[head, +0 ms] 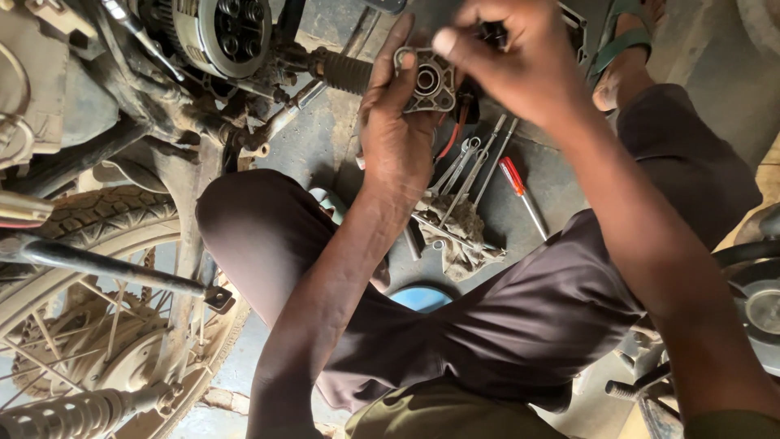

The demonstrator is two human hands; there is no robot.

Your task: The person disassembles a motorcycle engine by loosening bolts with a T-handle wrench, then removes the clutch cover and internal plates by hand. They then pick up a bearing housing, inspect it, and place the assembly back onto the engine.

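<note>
A small grey metal pressure plate, with a round bearing hole at its middle and lugs at its corners, is held up above the concrete floor in front of the motorcycle. It is gripped by the left hand, whose thumb is pressed over one corner lug while the fingers are curled behind the part. The right hand is brought in from above, its fingers pinched on the upper edge of the same plate; whether anything small is pinched between them cannot be told.

To the left, the open clutch assembly of the engine is seen, with a ribbed footrest just beside the left hand. The spoked rear wheel is seen at the lower left. On the floor beneath the hands, several spanners are laid on a dirty rag, and a red-handled screwdriver lies just beside them. A sandalled foot is seen at the upper right.
</note>
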